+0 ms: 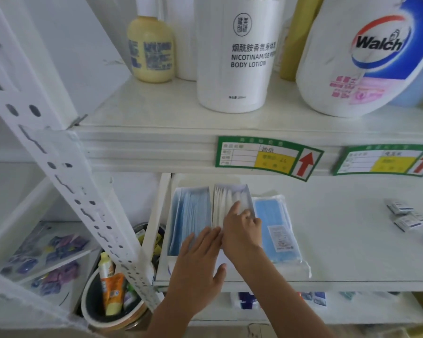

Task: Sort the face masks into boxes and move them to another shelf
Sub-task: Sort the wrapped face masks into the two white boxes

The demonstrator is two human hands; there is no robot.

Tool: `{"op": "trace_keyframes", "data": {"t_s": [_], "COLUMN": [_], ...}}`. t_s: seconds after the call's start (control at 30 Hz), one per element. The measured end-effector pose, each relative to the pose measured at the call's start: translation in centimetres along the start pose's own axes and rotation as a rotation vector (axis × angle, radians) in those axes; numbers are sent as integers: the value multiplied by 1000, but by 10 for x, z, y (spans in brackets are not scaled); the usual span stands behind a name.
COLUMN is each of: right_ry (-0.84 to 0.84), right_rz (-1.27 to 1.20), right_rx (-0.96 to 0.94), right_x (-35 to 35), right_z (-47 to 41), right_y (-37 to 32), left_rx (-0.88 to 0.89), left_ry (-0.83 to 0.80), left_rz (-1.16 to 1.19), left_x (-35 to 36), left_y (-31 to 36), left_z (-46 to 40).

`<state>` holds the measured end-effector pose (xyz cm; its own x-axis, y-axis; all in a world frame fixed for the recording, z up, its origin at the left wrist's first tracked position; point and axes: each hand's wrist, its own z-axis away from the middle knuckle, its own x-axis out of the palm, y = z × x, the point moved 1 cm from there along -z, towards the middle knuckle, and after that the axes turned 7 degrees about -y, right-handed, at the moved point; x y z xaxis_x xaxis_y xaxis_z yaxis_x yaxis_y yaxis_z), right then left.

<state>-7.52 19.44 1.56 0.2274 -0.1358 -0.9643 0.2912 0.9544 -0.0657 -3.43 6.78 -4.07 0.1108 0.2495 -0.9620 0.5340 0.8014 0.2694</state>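
Head view: we judge sorting underway; our right hand [242, 230] fingers pinch white masks [226, 203], left hand [200, 259] spread flat on the blue-mask box [191, 215]; the move remains.

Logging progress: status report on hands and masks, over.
Left hand flat on blue masks box. Right hand fingering white masks. Bagged masks loose alongside. Nothing blocking.
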Motion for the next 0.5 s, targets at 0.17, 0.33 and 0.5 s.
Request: {"op": "trace_keyframes", "data": {"t_s": [0.17, 0.33, 0.5], "right_ry": [-50, -68, -32], "right_rz": [33, 32, 37], "right_rx": [38, 59, -24], "right_x": [15, 16, 16], "right_z": [-18, -17, -10], "right_y": [-4, -5, -5], "left_rx": [0, 13, 20], "left_ry": [-11, -6, 4], "left_rz": [-10, -13, 14], "left_x": [-3, -4, -5], "left_y": [2, 2, 2], "left_z": [2, 2, 2]}}
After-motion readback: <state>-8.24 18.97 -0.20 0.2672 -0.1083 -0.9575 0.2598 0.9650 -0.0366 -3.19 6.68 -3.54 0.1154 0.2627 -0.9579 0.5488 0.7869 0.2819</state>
